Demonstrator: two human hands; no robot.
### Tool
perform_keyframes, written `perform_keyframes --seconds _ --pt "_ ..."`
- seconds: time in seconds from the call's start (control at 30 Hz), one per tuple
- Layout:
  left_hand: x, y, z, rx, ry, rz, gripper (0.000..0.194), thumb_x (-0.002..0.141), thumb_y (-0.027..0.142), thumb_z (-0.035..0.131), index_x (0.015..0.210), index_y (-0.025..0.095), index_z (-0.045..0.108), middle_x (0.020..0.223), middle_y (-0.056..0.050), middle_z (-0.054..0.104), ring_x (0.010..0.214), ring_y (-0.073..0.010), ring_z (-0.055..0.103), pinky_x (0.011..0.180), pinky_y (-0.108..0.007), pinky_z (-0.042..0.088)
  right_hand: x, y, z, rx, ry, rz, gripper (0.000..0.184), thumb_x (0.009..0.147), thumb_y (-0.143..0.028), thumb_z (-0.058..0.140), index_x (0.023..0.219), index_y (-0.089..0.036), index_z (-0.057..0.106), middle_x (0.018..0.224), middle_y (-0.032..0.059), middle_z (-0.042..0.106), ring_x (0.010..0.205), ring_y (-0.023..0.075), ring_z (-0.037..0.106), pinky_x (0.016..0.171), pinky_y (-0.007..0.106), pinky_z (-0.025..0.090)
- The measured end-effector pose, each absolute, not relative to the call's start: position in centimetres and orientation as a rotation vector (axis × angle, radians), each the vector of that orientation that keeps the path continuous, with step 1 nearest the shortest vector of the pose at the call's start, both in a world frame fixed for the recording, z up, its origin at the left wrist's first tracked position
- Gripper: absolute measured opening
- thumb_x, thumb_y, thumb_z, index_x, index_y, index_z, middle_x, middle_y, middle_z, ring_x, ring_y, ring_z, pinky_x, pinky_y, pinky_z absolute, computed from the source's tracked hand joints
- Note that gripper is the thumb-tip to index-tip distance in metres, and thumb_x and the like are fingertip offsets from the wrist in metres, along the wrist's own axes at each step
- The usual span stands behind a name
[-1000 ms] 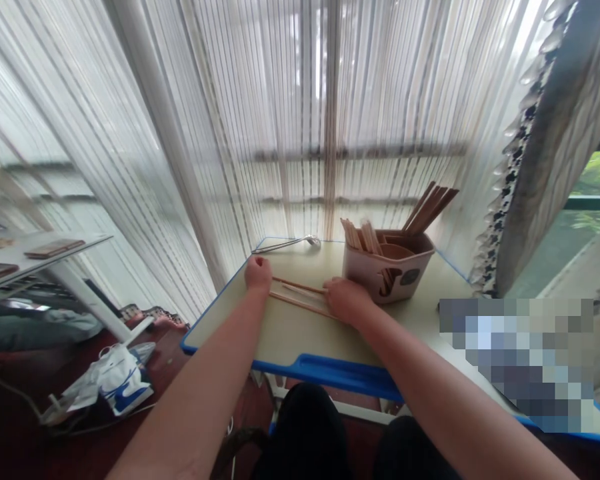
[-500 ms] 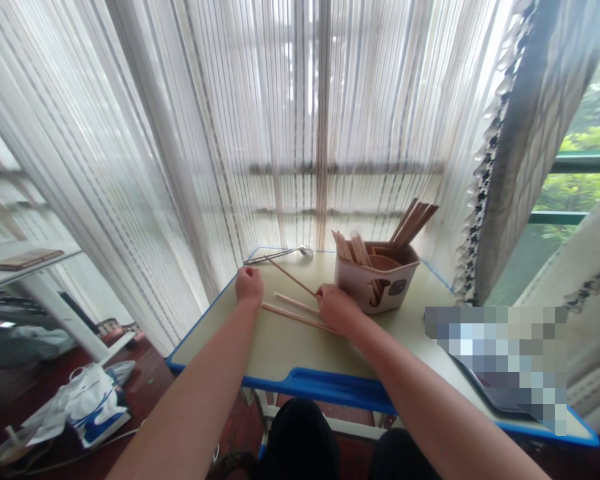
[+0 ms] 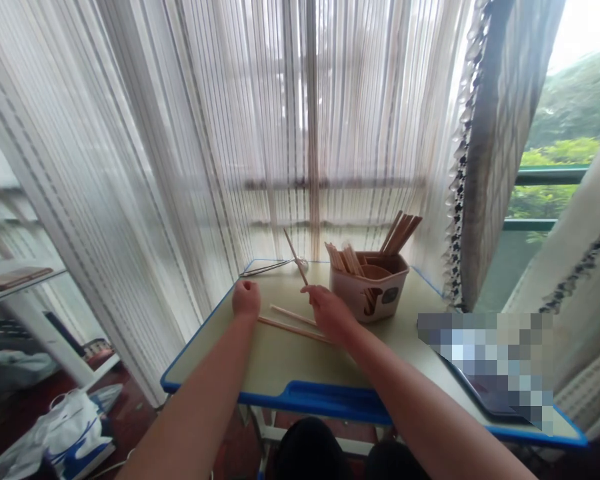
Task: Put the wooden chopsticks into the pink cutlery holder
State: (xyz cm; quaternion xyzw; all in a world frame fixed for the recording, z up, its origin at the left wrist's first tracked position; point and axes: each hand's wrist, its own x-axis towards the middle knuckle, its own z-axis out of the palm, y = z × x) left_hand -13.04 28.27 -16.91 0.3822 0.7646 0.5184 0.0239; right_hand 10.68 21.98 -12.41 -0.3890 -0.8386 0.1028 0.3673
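Note:
My right hand [image 3: 330, 312] is closed around the lower end of a wooden chopstick [image 3: 295, 255], which points up and away to the left. Just beneath that hand, a pair of pale chopsticks [image 3: 289, 325] lies on the desk, with the right ends partly hidden. My left hand [image 3: 247, 300] rests as a fist by the desk's left edge, and nothing sticks out of it. Beyond it lie long-handled metal spoons [image 3: 273, 268]. Right of my right hand stands a pink utensil holder [image 3: 353, 293] with several wrapped chopsticks [image 3: 344, 259] and darker brown sticks [image 3: 403, 233] upright inside.
The desk [image 3: 205, 360] has a blue rim and a pen groove [image 3: 330, 395] along its near side. A dark flat device [image 3: 485, 393], partly pixelated, lies at the right. Sheer curtains [image 3: 280, 133] hang behind. White bags [image 3: 75, 427] sit on the floor at left.
My right hand has tilted the chopstick more upright, lifting its far tip. My left fist has stayed in about the same place. The whole view has shifted slightly.

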Motion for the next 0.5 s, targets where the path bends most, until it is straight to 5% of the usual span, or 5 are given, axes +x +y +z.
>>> perform_keyframes --seconds 0.2,0.5 --pt "-13.1 28.5 -17.0 1.220 2.367 1.584 0.012 0.076 0.023 0.044 0.083 0.019 0.052 0.084 -0.008 0.063 0.081 -0.0212 0.059 0.073 -0.030 0.043 10.9 21.3 -11.9 -0.880 -2.267 0.256 0.035 0.081 -0.011 0.041 0.110 -0.021 0.058 0.100 0.0044 0.064 0.091 0.0147 0.056 0.081 0.026 0.041" --pt "-12.8 28.5 -16.7 1.225 2.365 1.578 0.013 0.074 0.024 0.047 0.086 0.019 0.052 0.085 -0.007 0.063 0.081 -0.0215 0.059 0.073 -0.032 0.044 10.9 20.6 -11.5 -0.792 -2.342 0.114 0.026 0.089 -0.032 0.039 0.092 -0.020 0.062 0.081 0.0051 0.065 0.076 0.0136 0.058 0.068 0.023 0.041"
